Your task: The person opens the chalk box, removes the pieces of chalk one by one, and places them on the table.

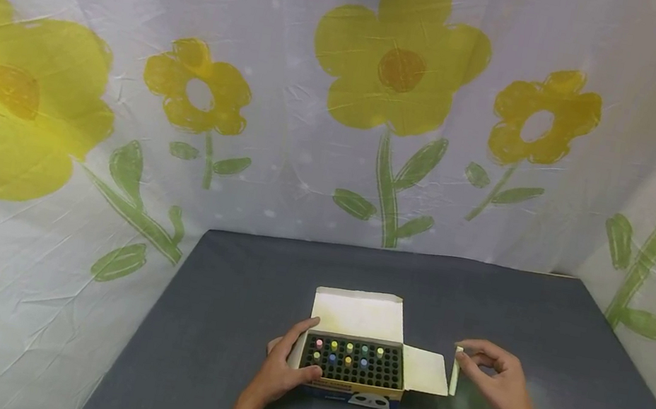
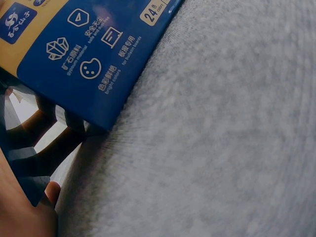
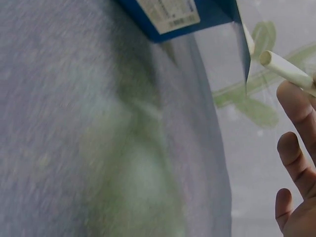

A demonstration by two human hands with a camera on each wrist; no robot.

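A chalk box (image 1: pixel 353 388), blue and yellow with a panda face on its front, stands with its top flaps raised. Its dark holder full of holes (image 1: pixel 384 376) carries several coloured chalk sticks in the two far rows. My left hand (image 1: pixel 285 364) grips the box at its left end, thumb over the near rim and fingers along the far side; the box's printed side (image 2: pixel 94 54) fills the upper left wrist view. To the right of the box, my right hand (image 1: pixel 496 380) pinches a pale chalk stick (image 1: pixel 455 372) upright between thumb and fingers, beside the right flap's outer edge.
The box's white lid (image 1: pixel 358 314) leans back behind the holder, and a side flap (image 1: pixel 425 371) sticks out to the right. A dark grey cloth (image 1: pixel 205 328) covers the table. A flower-printed curtain (image 1: pixel 281 176) hangs around the back and sides.
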